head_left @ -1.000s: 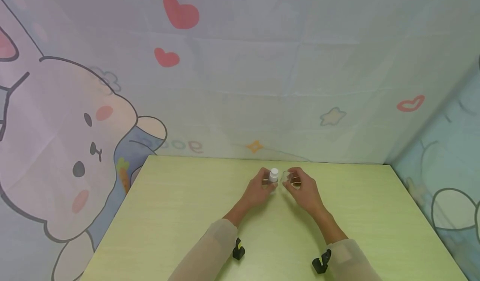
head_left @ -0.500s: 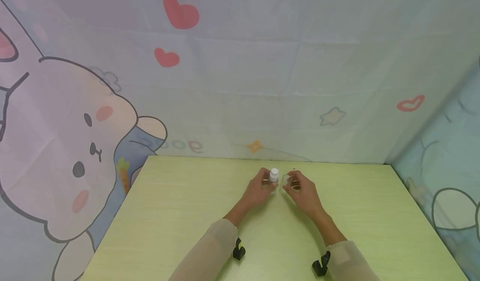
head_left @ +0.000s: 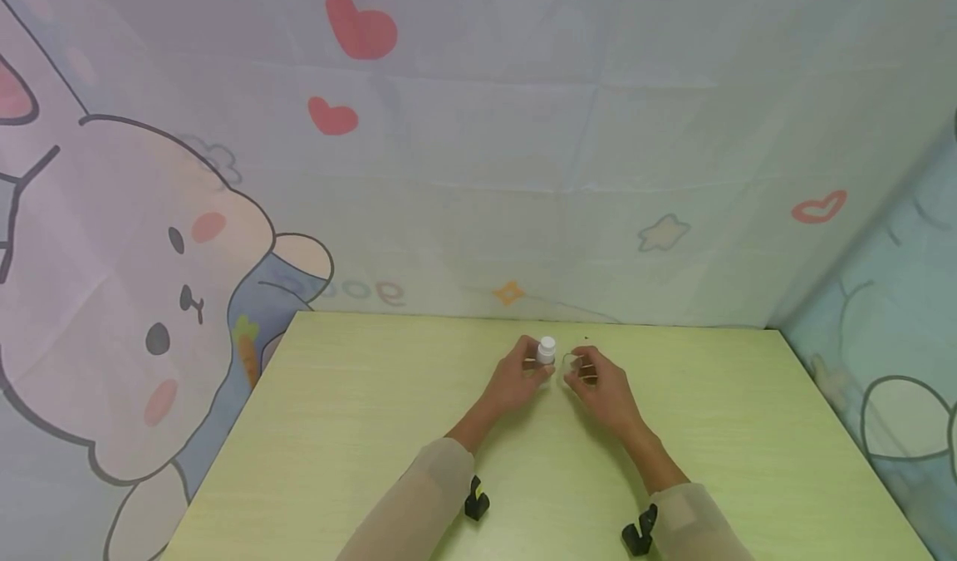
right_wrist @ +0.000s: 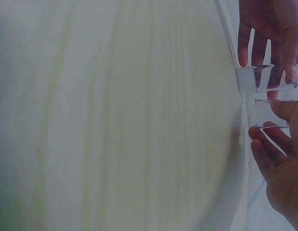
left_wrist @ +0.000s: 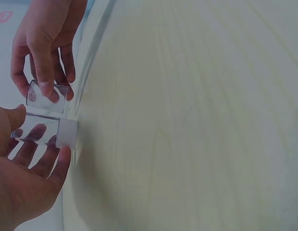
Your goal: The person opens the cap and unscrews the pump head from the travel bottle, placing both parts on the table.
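My left hand (head_left: 516,378) grips a small clear bottle (left_wrist: 41,130) with a white cap (head_left: 547,344); the fingers and thumb curl round its body. Close beside it on the right, my right hand (head_left: 609,386) holds a small clear cup-like container (head_left: 571,365) between thumb and fingers. A narrow gap separates the two vessels in the head view. The left wrist view has the left hand (left_wrist: 29,187) at the lower left and the right hand (left_wrist: 48,43) above it. Both vessels look transparent; whether anything is inside cannot be told.
A pale yellow-green table (head_left: 359,411) lies under both hands, its far edge just beyond them. Behind it hangs a printed cloth backdrop (head_left: 478,145) with hearts and a rabbit. Black wrist devices (head_left: 476,501) sit by the light sleeves. A tiny dark spot (head_left: 586,337) shows near the far edge.
My right hand has shifted slightly toward me with the clear container, uncovering the tiny dark spot. My left hand and the bottle have stayed in place.
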Demonstrator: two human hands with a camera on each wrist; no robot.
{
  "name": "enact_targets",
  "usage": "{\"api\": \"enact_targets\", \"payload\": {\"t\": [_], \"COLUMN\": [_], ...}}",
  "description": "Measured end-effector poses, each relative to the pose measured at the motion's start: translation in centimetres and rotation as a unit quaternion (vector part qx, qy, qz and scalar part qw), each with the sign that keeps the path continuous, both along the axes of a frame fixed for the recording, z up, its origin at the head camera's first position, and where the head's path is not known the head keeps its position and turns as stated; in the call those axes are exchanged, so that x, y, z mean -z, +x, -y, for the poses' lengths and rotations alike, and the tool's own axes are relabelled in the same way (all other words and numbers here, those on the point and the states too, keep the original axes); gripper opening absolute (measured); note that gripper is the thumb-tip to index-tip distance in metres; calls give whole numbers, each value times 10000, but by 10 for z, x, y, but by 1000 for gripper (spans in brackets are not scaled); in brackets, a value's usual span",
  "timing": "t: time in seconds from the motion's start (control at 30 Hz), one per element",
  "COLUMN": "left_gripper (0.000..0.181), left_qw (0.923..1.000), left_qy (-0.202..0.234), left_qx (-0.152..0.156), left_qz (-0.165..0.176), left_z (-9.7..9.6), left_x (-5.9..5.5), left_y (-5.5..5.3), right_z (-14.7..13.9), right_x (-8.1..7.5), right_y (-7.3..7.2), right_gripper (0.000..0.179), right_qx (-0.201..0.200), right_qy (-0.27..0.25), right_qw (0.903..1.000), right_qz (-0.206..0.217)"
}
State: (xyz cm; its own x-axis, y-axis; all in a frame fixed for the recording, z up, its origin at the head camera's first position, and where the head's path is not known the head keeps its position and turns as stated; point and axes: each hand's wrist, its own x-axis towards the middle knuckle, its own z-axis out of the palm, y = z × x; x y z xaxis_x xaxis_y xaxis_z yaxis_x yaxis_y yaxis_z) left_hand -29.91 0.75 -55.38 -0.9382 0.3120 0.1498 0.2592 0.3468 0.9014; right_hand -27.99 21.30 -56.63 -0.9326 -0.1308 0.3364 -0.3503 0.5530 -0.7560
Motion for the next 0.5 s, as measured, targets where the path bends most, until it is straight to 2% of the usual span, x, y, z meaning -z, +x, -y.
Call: {"api": "enact_targets", "payload": {"t": [0.5], "left_gripper": [27], "left_qw": [10000], "left_qy": [-17], "left_qx": [40], "left_qz": [-8], "left_z": [2], "left_x": [-1], "left_y": [1], "right_z": [1], "right_x": [5], "right_y": [1], "right_gripper": [39], "right_qx": [-42], "right_qy": [18], "right_qw": [10000], "right_qz": [-35]}}
